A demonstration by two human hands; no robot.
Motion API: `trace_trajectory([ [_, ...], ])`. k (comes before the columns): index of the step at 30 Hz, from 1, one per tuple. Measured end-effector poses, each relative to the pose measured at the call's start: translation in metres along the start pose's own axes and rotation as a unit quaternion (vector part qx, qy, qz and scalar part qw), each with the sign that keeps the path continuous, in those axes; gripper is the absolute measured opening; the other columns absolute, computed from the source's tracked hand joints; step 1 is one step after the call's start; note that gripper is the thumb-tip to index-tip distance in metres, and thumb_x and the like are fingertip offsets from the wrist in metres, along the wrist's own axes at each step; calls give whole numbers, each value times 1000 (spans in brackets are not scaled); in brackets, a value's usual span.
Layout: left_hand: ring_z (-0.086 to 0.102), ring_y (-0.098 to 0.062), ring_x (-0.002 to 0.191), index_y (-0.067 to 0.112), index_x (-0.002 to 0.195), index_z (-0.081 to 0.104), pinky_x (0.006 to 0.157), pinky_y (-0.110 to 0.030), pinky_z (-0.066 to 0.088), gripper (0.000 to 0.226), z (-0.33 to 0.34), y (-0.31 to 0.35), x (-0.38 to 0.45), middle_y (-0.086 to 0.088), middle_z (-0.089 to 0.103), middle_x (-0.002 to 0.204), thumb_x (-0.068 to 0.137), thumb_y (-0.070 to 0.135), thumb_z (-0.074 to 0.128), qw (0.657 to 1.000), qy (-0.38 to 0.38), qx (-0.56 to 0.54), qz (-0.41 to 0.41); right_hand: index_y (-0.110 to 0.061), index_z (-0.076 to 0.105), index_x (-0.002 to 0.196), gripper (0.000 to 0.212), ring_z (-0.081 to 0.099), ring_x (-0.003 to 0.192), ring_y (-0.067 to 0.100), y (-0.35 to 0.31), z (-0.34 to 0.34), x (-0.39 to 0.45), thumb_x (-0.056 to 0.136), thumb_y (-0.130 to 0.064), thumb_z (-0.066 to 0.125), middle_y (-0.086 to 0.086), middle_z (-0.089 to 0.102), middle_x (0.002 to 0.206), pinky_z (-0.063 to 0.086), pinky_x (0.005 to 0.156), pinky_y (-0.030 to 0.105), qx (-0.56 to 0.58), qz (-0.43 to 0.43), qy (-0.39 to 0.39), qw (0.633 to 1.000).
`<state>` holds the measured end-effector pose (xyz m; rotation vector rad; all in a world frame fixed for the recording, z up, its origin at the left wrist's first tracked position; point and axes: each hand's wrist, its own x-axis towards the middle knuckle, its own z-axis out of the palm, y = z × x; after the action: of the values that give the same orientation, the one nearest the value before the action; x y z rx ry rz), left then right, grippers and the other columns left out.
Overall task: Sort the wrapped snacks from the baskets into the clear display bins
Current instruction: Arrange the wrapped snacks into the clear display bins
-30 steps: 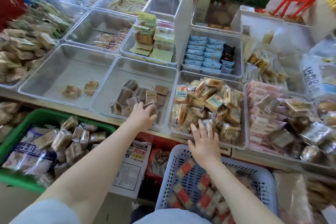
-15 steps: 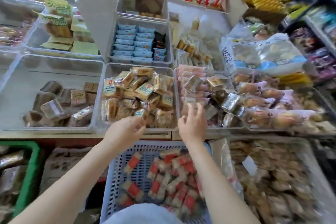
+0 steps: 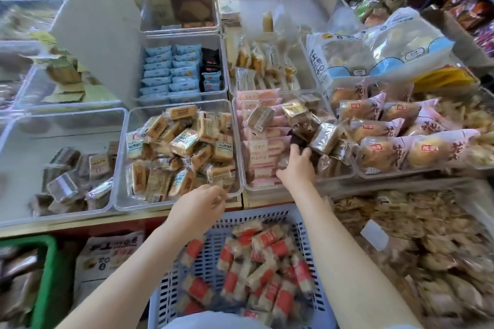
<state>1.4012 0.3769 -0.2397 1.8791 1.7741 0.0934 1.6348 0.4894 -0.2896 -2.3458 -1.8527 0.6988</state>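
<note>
A person's right hand [image 3: 298, 165] reaches into a clear bin [image 3: 270, 189] of pink-wrapped snacks [image 3: 263, 139] near the table's front edge, fingers curled on a dark wrapped snack [image 3: 299, 141] lying atop the pile. The left hand [image 3: 199, 208] hovers over the front rim of the neighbouring bin [image 3: 123, 195] of tan wrapped cakes [image 3: 184, 141], fingers loosely curled; whether it holds anything cannot be told. Below the table's edge, a pale blue basket [image 3: 310, 235] holds red-banded snacks [image 3: 256, 267].
</note>
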Motion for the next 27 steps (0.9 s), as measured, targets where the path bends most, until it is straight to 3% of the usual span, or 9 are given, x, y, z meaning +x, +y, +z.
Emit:
trace_trajectory([
  [3, 58, -8, 102, 29, 137, 50, 79, -23, 52, 39, 0, 1, -2, 8, 55, 127, 99, 35, 51, 999, 49, -3, 19, -20, 39, 133, 64, 56, 98, 24, 0, -11, -27, 83, -38, 74, 7, 41, 126, 47, 73, 31, 98, -37, 10, 994],
  [6, 50, -13, 118, 30, 150, 32, 88, -22, 47, 63, 2, 2, -6, 4, 44, 142, 94, 36, 60, 991, 118, -35, 61, -23, 41, 123, 53, 53, 92, 8, -9, -24, -63, 84, -37, 74, -3, 51, 115, 40, 68, 19, 287, -56, 1, 956],
  [11, 30, -20, 143, 25, 153, 25, 116, -35, 25, 87, -9, -1, -8, -2, 36, 154, 81, 50, 66, 970, 214, -57, 102, -22, 48, 112, 42, 63, 97, 16, -66, -28, -105, 87, -43, 73, 7, 63, 108, 53, 83, 33, 395, -131, -185, 890],
  [14, 49, -29, 131, 13, 139, 45, 108, -49, 42, 77, -17, -26, -14, -9, 56, 136, 74, 36, 79, 965, 238, -81, 72, -27, 58, 113, 35, 66, 96, 8, -106, -15, -117, 91, -53, 63, -1, 67, 107, 54, 84, 27, 360, -185, -269, 874],
  [16, 60, -29, 113, 10, 127, 54, 95, -45, 48, 64, -25, -58, -23, -7, 65, 118, 75, 36, 79, 965, 253, -66, 29, -27, 63, 112, 34, 62, 96, 1, -127, 1, -120, 98, -55, 51, -6, 67, 107, 47, 82, 20, 319, -199, -270, 886],
  [18, 63, -27, 95, 12, 120, 54, 77, -34, 46, 58, -34, -96, -36, -3, 65, 104, 78, 44, 76, 963, 263, -49, -14, -25, 65, 110, 33, 58, 107, 4, -142, 26, -116, 102, -51, 45, -8, 65, 111, 43, 85, 22, 243, -237, -200, 919],
  [20, 61, -27, 87, 17, 123, 50, 66, -33, 42, 57, -46, -133, -51, -2, 59, 101, 83, 52, 70, 960, 265, -41, -84, -21, 61, 123, 38, 46, 130, 16, -152, 58, -108, 102, -47, 44, -2, 56, 132, 40, 103, 33, 111, -294, -109, 943],
  [23, 58, -27, 90, 23, 130, 38, 65, -35, 43, 61, -68, -183, -66, -3, 54, 105, 87, 62, 58, 949, 250, -38, -190, -15, 52, 138, 47, 23, 148, 30, -159, 101, -110, 102, -42, 41, 13, 31, 157, 25, 119, 48, -30, -298, -47, 953],
  [27, 52, -33, 112, 21, 153, 16, 77, -43, 47, 77, -95, -236, -54, -12, 47, 126, 93, 53, 51, 942, 200, 0, -271, -18, 53, 139, 55, 23, 148, 39, -156, 125, -125, 101, -46, 25, 18, 26, 161, 30, 114, 55, -59, -284, 13, 957],
])
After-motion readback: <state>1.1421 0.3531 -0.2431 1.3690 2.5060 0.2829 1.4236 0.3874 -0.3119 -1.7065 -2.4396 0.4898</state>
